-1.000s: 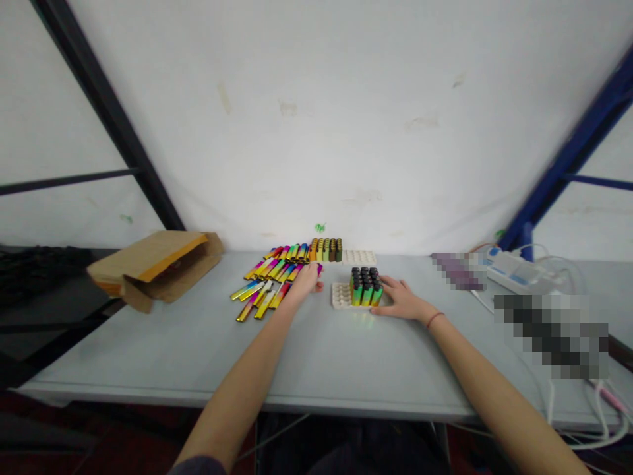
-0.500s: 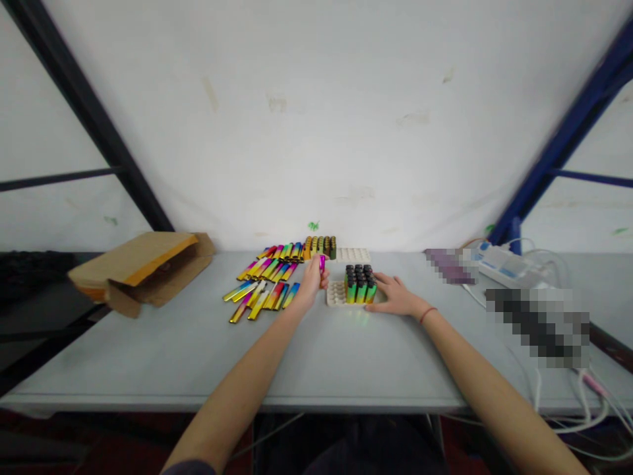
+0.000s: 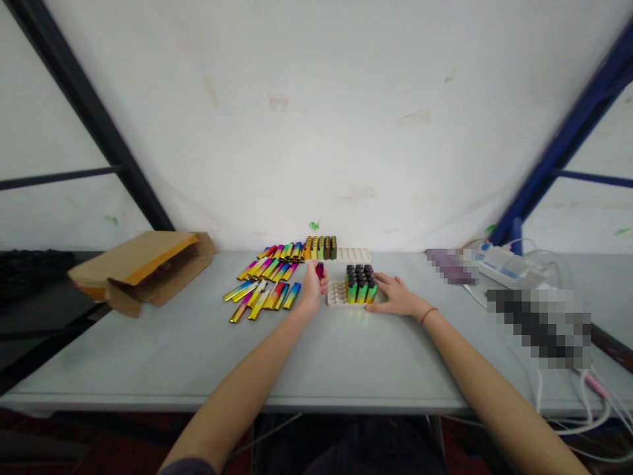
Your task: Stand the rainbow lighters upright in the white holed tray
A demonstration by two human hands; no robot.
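My left hand (image 3: 313, 290) is closed round a small magenta lighter (image 3: 320, 269), held upright just left of a white slotted tray (image 3: 335, 294). Several rainbow-coloured lighters with black tops (image 3: 361, 284) stand in that tray's right part. My right hand (image 3: 393, 294) lies against the tray's right side, fingers touching it. To the left of my left hand, several rainbow lighters (image 3: 267, 284) lie loose on the grey table (image 3: 316, 356).
A second white tray (image 3: 353, 254) with a row of lighters (image 3: 320, 247) stands at the back by the wall. An open brown cardboard box (image 3: 141, 269) lies at the left. A white power strip (image 3: 504, 266) and cables (image 3: 583, 396) occupy the right side.
My left hand picked a magenta lighter off the loose pile, lifted it and brought it right, beside the tray. My right hand stayed on the tray.
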